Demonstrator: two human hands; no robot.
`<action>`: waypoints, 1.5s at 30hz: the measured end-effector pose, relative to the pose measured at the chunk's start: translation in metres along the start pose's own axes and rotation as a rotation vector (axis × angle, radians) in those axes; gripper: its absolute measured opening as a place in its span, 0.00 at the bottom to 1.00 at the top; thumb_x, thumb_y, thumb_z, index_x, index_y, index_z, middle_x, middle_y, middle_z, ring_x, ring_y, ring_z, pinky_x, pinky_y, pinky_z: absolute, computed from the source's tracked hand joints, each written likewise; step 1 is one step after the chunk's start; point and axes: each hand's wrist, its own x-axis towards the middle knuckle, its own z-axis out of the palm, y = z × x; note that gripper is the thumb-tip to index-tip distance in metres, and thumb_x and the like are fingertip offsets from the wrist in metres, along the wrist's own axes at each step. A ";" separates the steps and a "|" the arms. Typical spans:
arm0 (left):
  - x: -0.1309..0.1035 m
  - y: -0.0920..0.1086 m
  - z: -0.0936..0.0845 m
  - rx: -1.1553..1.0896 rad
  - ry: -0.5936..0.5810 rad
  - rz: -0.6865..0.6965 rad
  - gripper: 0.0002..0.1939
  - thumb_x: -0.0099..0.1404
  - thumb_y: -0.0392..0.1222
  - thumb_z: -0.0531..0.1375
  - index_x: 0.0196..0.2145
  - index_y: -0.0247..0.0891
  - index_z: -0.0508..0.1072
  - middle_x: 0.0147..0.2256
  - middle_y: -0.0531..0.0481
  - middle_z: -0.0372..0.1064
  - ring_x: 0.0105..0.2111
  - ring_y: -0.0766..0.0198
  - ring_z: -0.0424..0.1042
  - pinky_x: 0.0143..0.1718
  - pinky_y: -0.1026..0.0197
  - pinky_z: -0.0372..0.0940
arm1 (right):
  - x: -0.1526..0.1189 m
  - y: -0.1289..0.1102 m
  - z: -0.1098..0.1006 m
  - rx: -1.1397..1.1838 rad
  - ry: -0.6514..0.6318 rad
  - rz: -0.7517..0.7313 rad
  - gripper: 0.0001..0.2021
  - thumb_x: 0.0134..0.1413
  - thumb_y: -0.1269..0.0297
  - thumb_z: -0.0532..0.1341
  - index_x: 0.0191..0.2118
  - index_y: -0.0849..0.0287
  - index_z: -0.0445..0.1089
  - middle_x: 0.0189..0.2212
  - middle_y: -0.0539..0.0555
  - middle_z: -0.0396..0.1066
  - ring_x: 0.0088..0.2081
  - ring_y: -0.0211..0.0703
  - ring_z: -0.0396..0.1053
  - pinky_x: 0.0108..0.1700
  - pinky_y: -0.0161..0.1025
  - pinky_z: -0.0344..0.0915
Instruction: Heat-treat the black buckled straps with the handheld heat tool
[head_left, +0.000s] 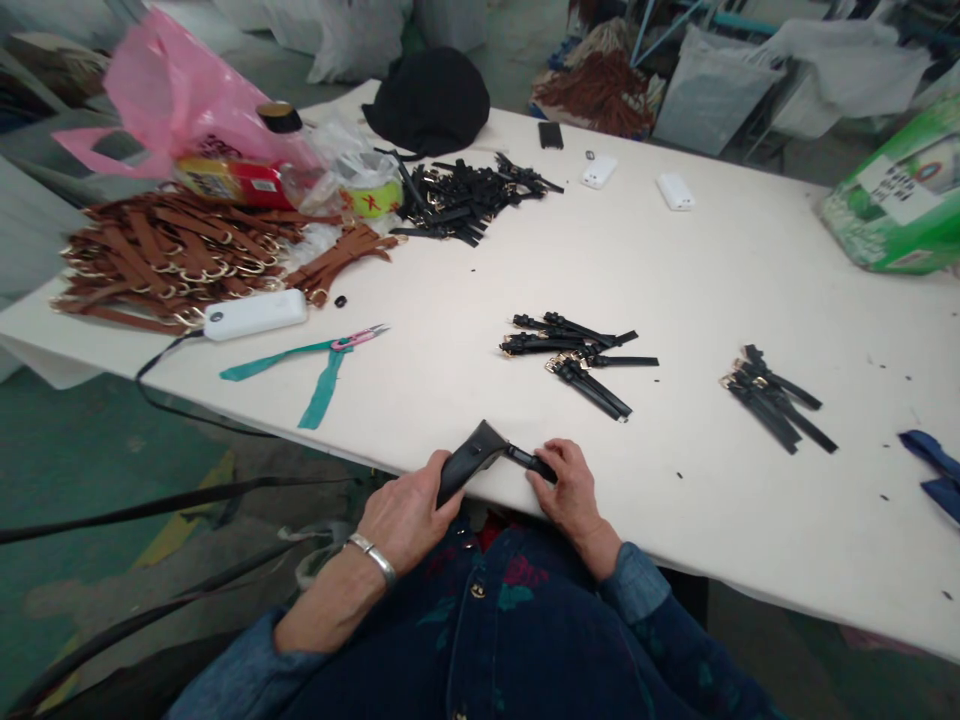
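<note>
Your left hand (pixel 409 510) grips and your right hand (pixel 568 490) pinches a black strap (pixel 478 455) by the bench (pixel 675 290) edge, maybe half done, but whether the black piles (pixel 592 388) are finished isn't clear.

Around six o'clock, two hands (pixel 406 510) and one black leather piece (pixel 471 460). Three clusters of black straps (pixel 466 192), one at twelve, two at three. Three white gadgets (pixel 259 314), one at nine, two near one. One cap (pixel 429 103) at twelve.
</note>
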 end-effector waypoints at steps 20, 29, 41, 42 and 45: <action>0.002 0.023 0.017 0.103 0.024 0.117 0.19 0.59 0.51 0.46 0.46 0.39 0.56 0.34 0.44 0.70 0.34 0.53 0.70 0.32 0.56 0.61 | -0.007 -0.008 -0.003 -0.125 -0.048 0.048 0.08 0.47 0.62 0.60 0.36 0.56 0.68 0.29 0.53 0.62 0.34 0.43 0.60 0.36 0.39 0.55; 0.027 0.043 0.007 0.150 0.030 0.150 0.20 0.58 0.46 0.48 0.47 0.37 0.55 0.36 0.42 0.70 0.36 0.54 0.70 0.34 0.57 0.61 | -0.007 -0.004 0.000 -0.111 -0.042 0.047 0.08 0.48 0.61 0.59 0.36 0.56 0.68 0.29 0.53 0.62 0.33 0.42 0.60 0.36 0.39 0.55; 0.041 0.000 -0.027 0.250 0.005 0.061 0.20 0.57 0.55 0.46 0.42 0.41 0.59 0.34 0.45 0.70 0.34 0.56 0.69 0.31 0.58 0.60 | 0.009 0.008 -0.028 -0.246 -0.178 -0.001 0.11 0.50 0.62 0.59 0.42 0.51 0.67 0.35 0.53 0.65 0.39 0.44 0.57 0.39 0.41 0.51; 0.041 -0.003 -0.029 0.261 0.011 0.077 0.20 0.57 0.55 0.46 0.42 0.42 0.59 0.34 0.45 0.70 0.34 0.56 0.69 0.31 0.58 0.60 | 0.009 0.009 -0.028 -0.239 -0.175 -0.008 0.12 0.50 0.62 0.59 0.43 0.51 0.67 0.35 0.53 0.64 0.39 0.44 0.57 0.40 0.41 0.51; 0.041 -0.002 -0.033 0.277 0.013 0.186 0.19 0.57 0.55 0.46 0.42 0.43 0.59 0.33 0.46 0.70 0.33 0.57 0.69 0.30 0.59 0.60 | 0.007 0.013 -0.023 -0.198 -0.134 -0.004 0.13 0.51 0.62 0.58 0.44 0.51 0.66 0.36 0.53 0.64 0.40 0.44 0.56 0.41 0.42 0.51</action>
